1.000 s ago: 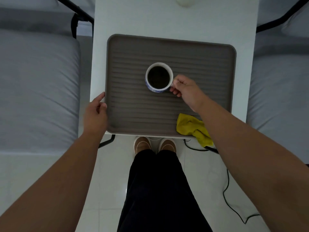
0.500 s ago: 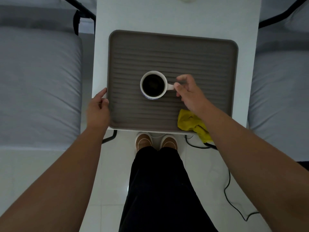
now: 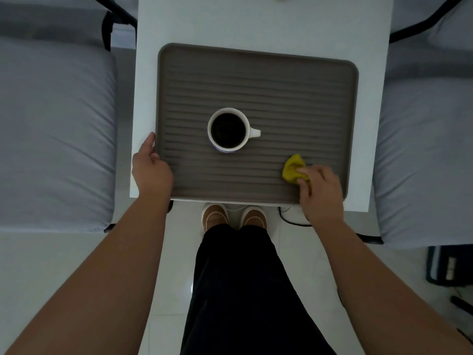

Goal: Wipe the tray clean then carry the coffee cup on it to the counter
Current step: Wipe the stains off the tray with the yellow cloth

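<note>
A brown ribbed tray lies on a narrow white table. A white coffee cup full of dark coffee stands upright left of the tray's middle, handle pointing right, with nothing touching it. My left hand rests on the tray's near left edge, thumb along the rim. My right hand is at the tray's near right corner, fingers closed on a crumpled yellow cloth that lies on the tray surface.
Grey cushioned seats flank the table, one at the left and one at the right. My legs and brown shoes stand at the table's near edge. A black cable runs on the white floor; a dark bag sits at the right.
My right hand let go of the cup's handle and moved back right onto the yellow cloth. The cup stays set down on the tray. My left hand holds its place.
</note>
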The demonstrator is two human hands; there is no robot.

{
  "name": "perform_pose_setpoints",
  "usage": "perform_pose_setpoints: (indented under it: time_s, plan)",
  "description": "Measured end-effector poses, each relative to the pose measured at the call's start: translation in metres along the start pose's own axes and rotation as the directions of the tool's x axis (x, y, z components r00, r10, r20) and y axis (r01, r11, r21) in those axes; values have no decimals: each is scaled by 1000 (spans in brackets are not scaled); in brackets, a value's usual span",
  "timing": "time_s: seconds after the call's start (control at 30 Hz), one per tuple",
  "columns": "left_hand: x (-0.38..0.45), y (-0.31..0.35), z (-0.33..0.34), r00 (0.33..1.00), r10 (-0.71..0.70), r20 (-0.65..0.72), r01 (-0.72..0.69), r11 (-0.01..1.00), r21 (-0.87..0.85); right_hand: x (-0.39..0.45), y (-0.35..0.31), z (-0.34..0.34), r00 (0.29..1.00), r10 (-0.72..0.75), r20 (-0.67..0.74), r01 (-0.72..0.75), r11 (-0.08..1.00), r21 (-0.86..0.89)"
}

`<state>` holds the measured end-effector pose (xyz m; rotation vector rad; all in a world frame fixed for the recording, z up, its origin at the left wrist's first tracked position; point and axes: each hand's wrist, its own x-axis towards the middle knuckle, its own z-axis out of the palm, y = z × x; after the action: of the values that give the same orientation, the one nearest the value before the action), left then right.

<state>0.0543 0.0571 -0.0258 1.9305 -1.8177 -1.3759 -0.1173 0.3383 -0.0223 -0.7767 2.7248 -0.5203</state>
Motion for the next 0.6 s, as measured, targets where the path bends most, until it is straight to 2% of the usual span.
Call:
perform_pose_setpoints:
  time_s: [0.1,0.2,0.3,0.37,0.5,0.6]
  plan:
    - [-4,3,3,999,25,-34,-25,1000,2,34,1,-4,950,258,-174,-247,965,86]
    - [-2,-1,4,997,49,-56,-47,998,31,84,-4,-6,923,303,-239,-292,953,82]
    - [4,-9,4,998,53,-45,-52,998,20,131,-22,-9,922,328,-203,-337,941,-10]
    - [7,-11,4,998,45,-38,-44,999,25,148,-39,-9,957,261,-129,-275,956,-105]
    - [4,-9,2,999,42,-16,-42,999,21,153,-65,0,999,43,32,-35,973,-227]
    - [6,-12,2,999,43,-6,-43,999,-1,154,-49,-9,997,59,43,-44,957,-287]
